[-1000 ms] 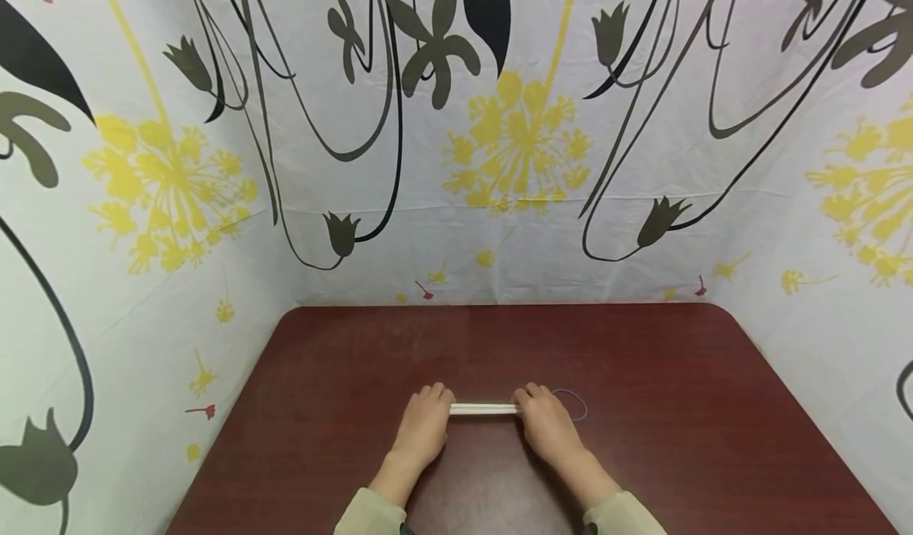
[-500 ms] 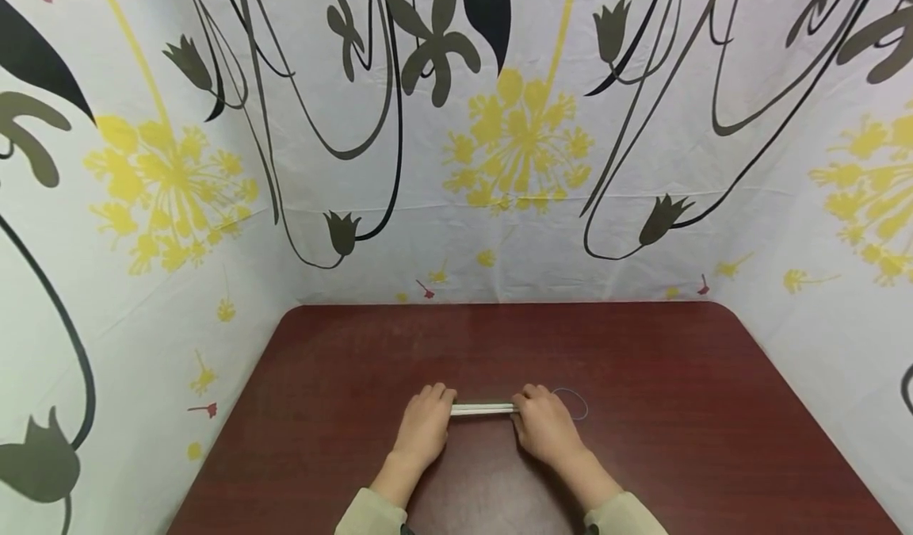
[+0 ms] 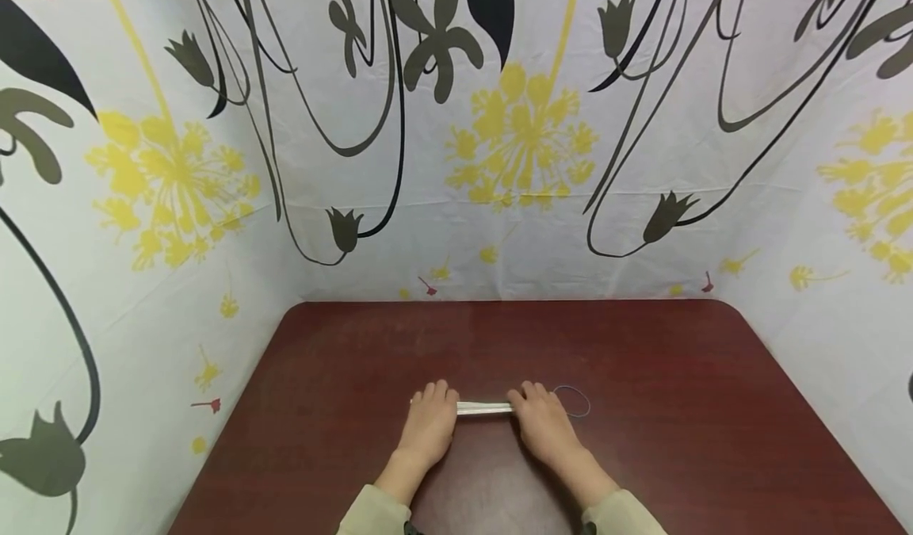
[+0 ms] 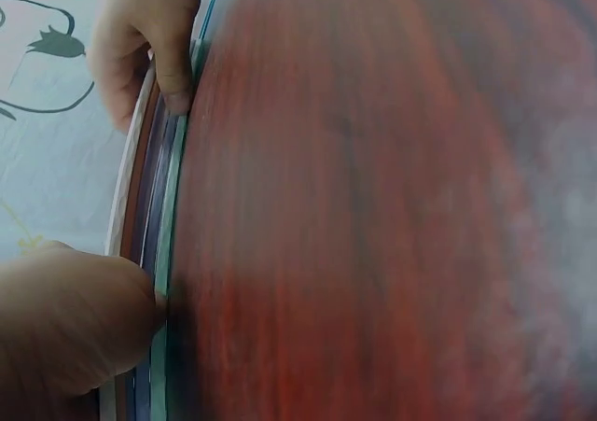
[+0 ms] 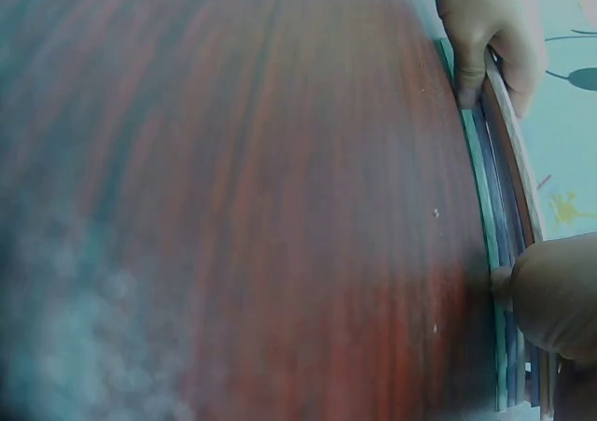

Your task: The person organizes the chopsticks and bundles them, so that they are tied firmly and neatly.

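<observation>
Between my hands on the table is a bundle of thin flat pieces (image 3: 485,408), pale along its top in the head view. The left wrist view shows its long edges (image 4: 140,188) layered in white, brown, dark blue and green. My left hand (image 3: 429,426) grips the left end, its thumb against the near side. My right hand (image 3: 546,426) grips the right end likewise; in the right wrist view its thumb (image 5: 502,286) presses the green layer. Fingers on the far side are partly hidden. What kind of pieces these are cannot be told.
A thin bluish loop of cord or wire (image 3: 590,402) lies just right of my right hand. The dark red table (image 3: 642,361) has rounded far corners. Patterned cloth (image 3: 456,242) rises along its back and sides.
My hands have come slightly closer together, the left one shifting a little to the right. More fine lines show along the bundle's top. Both hands keep their hold.
</observation>
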The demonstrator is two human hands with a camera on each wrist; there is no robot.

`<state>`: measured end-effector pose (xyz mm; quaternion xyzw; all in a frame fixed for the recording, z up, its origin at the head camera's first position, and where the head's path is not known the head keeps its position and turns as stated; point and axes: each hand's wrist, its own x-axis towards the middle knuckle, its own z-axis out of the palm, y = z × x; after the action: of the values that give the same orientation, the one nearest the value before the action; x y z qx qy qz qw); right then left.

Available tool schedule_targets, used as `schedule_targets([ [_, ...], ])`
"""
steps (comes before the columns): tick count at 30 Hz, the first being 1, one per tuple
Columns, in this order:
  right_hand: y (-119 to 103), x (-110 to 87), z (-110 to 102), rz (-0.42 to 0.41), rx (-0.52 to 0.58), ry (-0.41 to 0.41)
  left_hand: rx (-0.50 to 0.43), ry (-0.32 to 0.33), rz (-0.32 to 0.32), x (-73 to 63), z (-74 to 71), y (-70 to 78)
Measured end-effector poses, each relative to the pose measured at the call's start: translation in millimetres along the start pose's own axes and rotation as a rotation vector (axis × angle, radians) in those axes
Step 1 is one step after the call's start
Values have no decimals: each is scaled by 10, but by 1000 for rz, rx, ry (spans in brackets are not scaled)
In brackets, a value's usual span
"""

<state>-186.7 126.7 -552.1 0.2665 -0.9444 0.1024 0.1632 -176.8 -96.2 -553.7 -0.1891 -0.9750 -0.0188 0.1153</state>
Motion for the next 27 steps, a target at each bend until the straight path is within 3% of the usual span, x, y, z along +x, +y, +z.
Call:
schedule_targets([
  [12,-16,6,9,-8,-3,49,16,19,3,-20,52,13],
  [21,-29,-32,50,-34,6,73,103,116,5,-33,117,29],
  [27,-51,-26,47,-13,13,80,139,137,-42,-26,110,30],
])
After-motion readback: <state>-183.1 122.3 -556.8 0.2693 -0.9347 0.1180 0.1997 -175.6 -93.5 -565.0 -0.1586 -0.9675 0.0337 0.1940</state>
